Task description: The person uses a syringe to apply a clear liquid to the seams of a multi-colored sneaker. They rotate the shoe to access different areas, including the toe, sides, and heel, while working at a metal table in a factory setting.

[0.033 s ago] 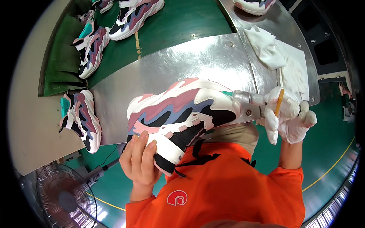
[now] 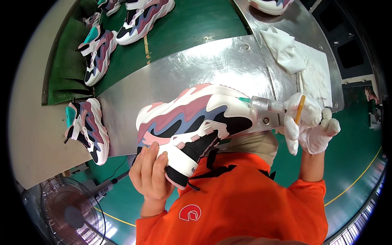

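Note:
My bare left hand is closed round the heel and collar end of a sneaker in white, mauve, blue and black. The sneaker lies tilted on its side, with its toe to the right and its sole edge facing away from me. In a white glove, my right hand grips a clear syringe. The syringe's green tip meets the toe, near where the upper joins the sole. A thin yellow-brown stick is also tucked between the gloved fingers.
Beneath the shoe is a metal work surface, bordering a green belt. More sneakers stand around: one at left, one on the belt. A white cloth lies at right. A fan stands lower left.

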`<state>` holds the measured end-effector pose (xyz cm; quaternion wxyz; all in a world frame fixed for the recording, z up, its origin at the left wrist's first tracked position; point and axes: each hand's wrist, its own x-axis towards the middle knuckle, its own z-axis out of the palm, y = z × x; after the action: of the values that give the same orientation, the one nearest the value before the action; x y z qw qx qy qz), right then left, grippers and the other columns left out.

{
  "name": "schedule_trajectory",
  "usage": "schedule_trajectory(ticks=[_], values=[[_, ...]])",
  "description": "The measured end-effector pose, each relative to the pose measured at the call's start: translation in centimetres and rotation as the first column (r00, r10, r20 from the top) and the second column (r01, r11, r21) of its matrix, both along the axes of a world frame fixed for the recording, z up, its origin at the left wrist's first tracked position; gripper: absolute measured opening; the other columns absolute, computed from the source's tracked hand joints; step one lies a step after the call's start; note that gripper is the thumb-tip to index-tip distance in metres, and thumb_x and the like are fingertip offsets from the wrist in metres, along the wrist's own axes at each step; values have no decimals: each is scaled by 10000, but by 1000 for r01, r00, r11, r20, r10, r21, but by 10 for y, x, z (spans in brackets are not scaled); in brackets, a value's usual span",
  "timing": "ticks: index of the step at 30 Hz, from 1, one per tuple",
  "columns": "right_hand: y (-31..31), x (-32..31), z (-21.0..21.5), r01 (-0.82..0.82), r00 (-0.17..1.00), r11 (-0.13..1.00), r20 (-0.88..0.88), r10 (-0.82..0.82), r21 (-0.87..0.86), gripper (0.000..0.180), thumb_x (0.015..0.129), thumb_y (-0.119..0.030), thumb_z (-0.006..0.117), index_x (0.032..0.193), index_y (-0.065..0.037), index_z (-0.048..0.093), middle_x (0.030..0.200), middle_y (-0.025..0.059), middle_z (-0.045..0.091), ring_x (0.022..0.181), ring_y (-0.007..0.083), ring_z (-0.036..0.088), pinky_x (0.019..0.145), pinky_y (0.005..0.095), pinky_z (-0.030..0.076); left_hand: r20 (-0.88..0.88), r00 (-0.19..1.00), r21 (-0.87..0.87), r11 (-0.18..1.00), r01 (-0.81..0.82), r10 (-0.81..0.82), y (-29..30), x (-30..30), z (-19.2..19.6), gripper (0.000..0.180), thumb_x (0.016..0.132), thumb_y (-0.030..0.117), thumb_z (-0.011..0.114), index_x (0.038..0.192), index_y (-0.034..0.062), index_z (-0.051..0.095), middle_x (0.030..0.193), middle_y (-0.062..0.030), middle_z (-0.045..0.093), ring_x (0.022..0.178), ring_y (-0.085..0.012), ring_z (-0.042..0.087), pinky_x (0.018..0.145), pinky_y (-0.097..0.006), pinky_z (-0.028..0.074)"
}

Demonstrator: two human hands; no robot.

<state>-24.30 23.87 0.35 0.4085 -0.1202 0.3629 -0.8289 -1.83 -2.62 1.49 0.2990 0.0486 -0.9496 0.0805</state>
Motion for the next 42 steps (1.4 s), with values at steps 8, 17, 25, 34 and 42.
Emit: schedule_trajectory(ticks=[8,17,25,34,42], values=[[9,17,-16,98,994,990,61,-92,-102,1021,579,-550,809,1149,218,452,769,241,579,577,305,604,457,349,536,46,994,-78,993,-91,95,26,-4,3,330,864,286,638,1049,16,595,1094,-150,664,936,-296,618,806,-330,489],[8,36,-13,167,983,980,95,-157,-111,982,587,-501,815,1158,211,455,787,236,580,605,324,616,487,360,543,45,996,-74,995,-74,78,28,-4,3,410,856,345,649,1062,-3,585,1094,-171,657,975,-287,620,821,-331,434],[5,45,3,194,979,979,78,-189,-61,948,594,-458,820,1167,206,458,802,231,581,631,340,626,513,370,550,20,998,-58,997,-51,52,28,-4,2,423,807,294,700,1089,3,577,1091,-162,656,947,-291,608,811,-328,450],[-5,59,38,212,972,941,38,-230,264,1003,527,-466,866,1196,169,470,802,196,583,658,301,641,562,344,549,34,999,-12,1000,-27,27,19,-9,9,440,782,291,712,1098,3,605,1117,-145,650,947,-275,583,815,-319,446],[-11,65,8,106,994,986,-49,-100,131,964,457,-85,901,1277,111,435,884,158,595,842,224,631,739,309,538,184,981,125,991,43,-66,-6,-35,42,456,736,177,711,1124,-22,578,1101,-157,638,874,-269,607,766,-334,403]])
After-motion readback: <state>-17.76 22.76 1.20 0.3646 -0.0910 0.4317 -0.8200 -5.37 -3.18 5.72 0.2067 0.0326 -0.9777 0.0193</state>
